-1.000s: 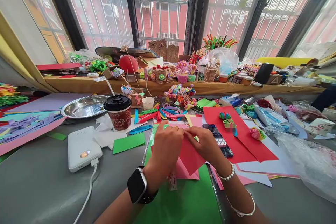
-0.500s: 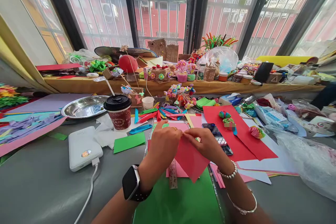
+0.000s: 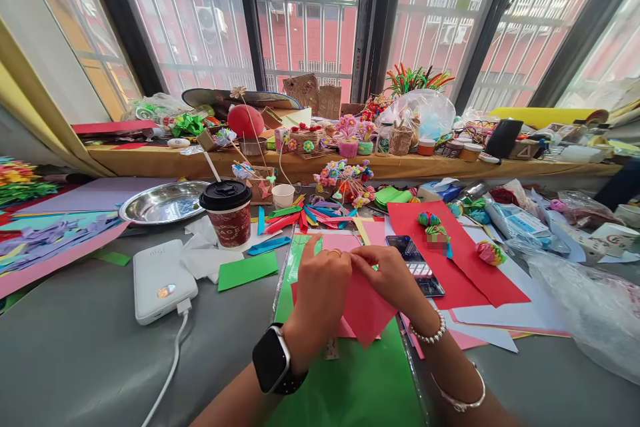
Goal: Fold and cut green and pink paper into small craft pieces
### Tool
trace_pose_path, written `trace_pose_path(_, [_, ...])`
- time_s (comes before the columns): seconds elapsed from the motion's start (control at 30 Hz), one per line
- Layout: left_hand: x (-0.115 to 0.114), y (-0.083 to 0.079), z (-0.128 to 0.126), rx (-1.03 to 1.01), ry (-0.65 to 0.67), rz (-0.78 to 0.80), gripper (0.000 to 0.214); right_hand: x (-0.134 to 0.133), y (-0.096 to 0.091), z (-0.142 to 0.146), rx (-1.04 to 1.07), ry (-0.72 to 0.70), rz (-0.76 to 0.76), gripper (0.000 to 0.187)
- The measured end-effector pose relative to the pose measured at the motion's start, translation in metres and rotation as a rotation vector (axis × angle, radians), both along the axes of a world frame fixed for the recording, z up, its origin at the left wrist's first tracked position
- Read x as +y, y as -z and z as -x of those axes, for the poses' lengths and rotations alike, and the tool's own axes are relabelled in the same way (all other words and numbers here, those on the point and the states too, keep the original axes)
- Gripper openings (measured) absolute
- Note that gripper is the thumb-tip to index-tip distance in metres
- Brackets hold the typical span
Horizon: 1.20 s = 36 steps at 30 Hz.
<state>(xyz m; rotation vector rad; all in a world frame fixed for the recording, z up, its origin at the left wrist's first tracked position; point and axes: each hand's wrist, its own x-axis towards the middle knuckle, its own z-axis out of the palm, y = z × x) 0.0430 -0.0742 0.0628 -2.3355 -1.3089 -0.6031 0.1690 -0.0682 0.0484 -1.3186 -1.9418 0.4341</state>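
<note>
A sheet of red-pink paper [image 3: 369,310] is held up between both hands above a green board [image 3: 360,380]. My left hand [image 3: 323,290], with a ring and a watch on the wrist, is closed on the paper's upper left edge. Opposite it, my right hand [image 3: 387,273] pinches the top edge, its fingertips meeting the left hand's. Beneath the paper lie pink sheets [image 3: 337,240], and the end of a ruler [image 3: 331,349] peeks out below my left hand. The fingertips of the left hand are mostly hidden behind its back.
Left of the board are a green paper piece [image 3: 249,271], a white power bank [image 3: 164,282] with a cable, and a lidded paper cup [image 3: 227,220] with a straw. On the right lie a phone [image 3: 417,267], red paper [image 3: 465,280] and plastic bags [image 3: 590,313]. A crowded ledge [image 3: 210,163] runs along the back.
My left hand and wrist have shifted right and turned, covering more of the paper and ruler. The right hand has moved slightly, still pinching the sheet.
</note>
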Motion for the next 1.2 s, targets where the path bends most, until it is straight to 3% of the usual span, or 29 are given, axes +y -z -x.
trace_pose_path(0.4, [0.0,0.005,0.0,-0.04,-0.058,-0.03,0.026,-0.001,0.001,0.004,0.068,0.031,0.006,0.025])
trace_pose_path(0.6, [-0.001,0.004,0.0,-0.049,-0.066,0.048,0.027,0.0,0.001,0.002,0.048,0.031,0.0,0.025])
trace_pose_path(0.73, [0.01,-0.01,0.011,-0.076,-0.015,0.304,0.026,0.0,-0.001,-0.006,0.035,-0.099,0.092,0.022])
trace_pose_path(0.9, [0.038,-0.02,0.036,-0.141,0.257,0.756,0.018,0.003,0.0,-0.017,-0.069,-0.308,0.266,0.022])
trace_pose_path(1.07, [0.062,0.009,0.047,-0.188,0.49,1.145,0.02,0.017,0.011,-0.019,-0.189,-0.441,0.41,0.026])
trace_pose_path(1.2, [0.074,0.042,0.048,-0.269,0.456,1.165,0.023,0.032,0.026,-0.018,-0.28,-0.409,0.432,0.027])
